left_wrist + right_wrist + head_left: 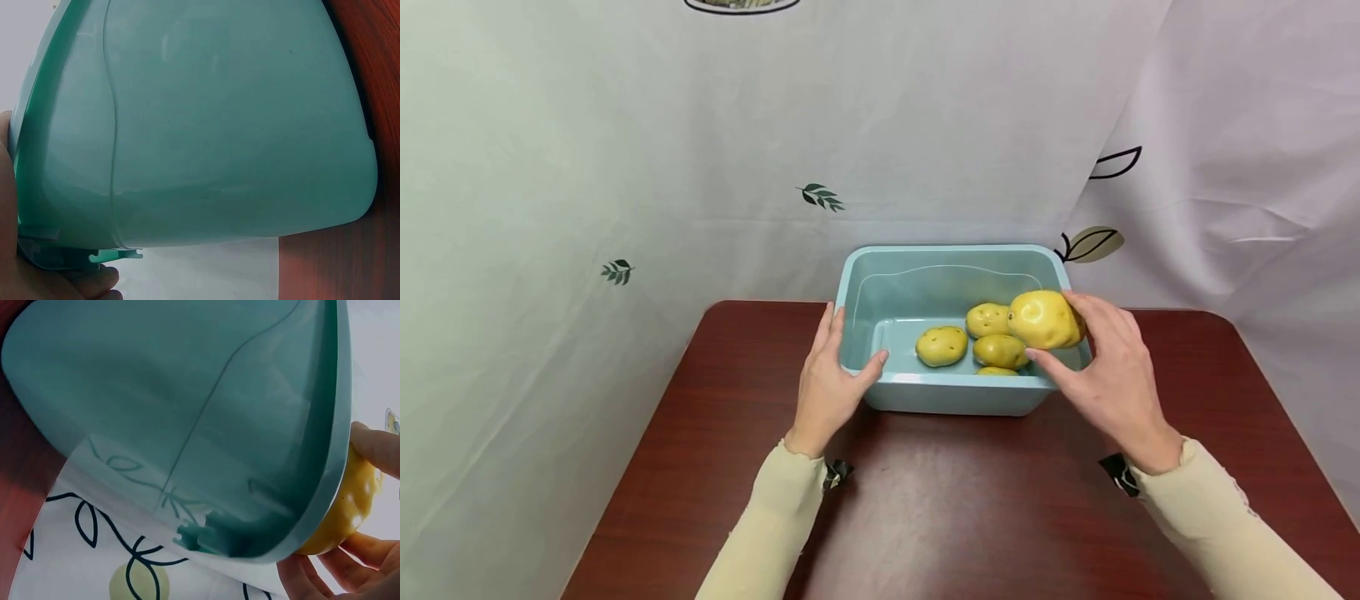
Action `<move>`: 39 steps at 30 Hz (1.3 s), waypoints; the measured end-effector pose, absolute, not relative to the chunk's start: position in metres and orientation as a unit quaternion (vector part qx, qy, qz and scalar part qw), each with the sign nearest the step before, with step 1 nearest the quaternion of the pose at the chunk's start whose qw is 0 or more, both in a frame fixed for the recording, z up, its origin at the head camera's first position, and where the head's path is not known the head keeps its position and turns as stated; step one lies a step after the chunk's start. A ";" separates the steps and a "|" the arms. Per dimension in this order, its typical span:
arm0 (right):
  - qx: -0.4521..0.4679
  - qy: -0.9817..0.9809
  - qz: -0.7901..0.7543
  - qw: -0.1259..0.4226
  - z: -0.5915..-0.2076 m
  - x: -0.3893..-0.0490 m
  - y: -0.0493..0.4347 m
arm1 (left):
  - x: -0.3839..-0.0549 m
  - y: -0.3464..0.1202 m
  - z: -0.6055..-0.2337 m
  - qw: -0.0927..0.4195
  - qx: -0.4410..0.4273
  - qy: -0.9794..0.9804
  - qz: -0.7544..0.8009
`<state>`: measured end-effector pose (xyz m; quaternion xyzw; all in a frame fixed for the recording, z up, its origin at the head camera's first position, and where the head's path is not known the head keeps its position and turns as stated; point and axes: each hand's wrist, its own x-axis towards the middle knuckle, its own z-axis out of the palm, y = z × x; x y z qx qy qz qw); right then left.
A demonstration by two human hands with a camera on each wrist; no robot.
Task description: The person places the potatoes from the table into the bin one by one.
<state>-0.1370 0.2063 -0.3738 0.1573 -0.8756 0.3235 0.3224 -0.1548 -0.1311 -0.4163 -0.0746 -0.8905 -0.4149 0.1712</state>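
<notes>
A light-blue plastic bin (pixel 955 393) stands on the table with several yellow potatoes inside, among them a lone potato (pixel 942 346) near the middle and a cluster toward the right. My left hand (pixel 831 379) holds the bin's left front corner, its thumb over the rim and its fingers along the outer left side. Above the bin's right side, my right hand (pixel 1108 367) grips a large potato (pixel 1042 319) between thumb and fingers. In the right wrist view that potato (pixel 350 500) is partly hidden behind the bin's rim.
The dark red wooden table (pixel 925 517) extends in front of the bin and to both sides. Behind it hangs a pale cloth (pixel 925 125) with leaf prints, close to the bin's back.
</notes>
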 end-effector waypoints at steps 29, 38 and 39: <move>0.153 -0.902 0.326 0.239 -0.382 -0.148 0.173 | -0.155 -0.131 -0.416 0.174 -0.075 -0.891 -0.413; 0.155 -0.914 0.315 0.205 -0.381 -0.151 0.171 | -0.156 -0.131 -0.417 0.166 -0.071 -0.890 -0.419; 0.153 -0.915 0.314 0.201 -0.381 -0.151 0.172 | -0.156 -0.131 -0.417 0.165 -0.072 -0.889 -0.420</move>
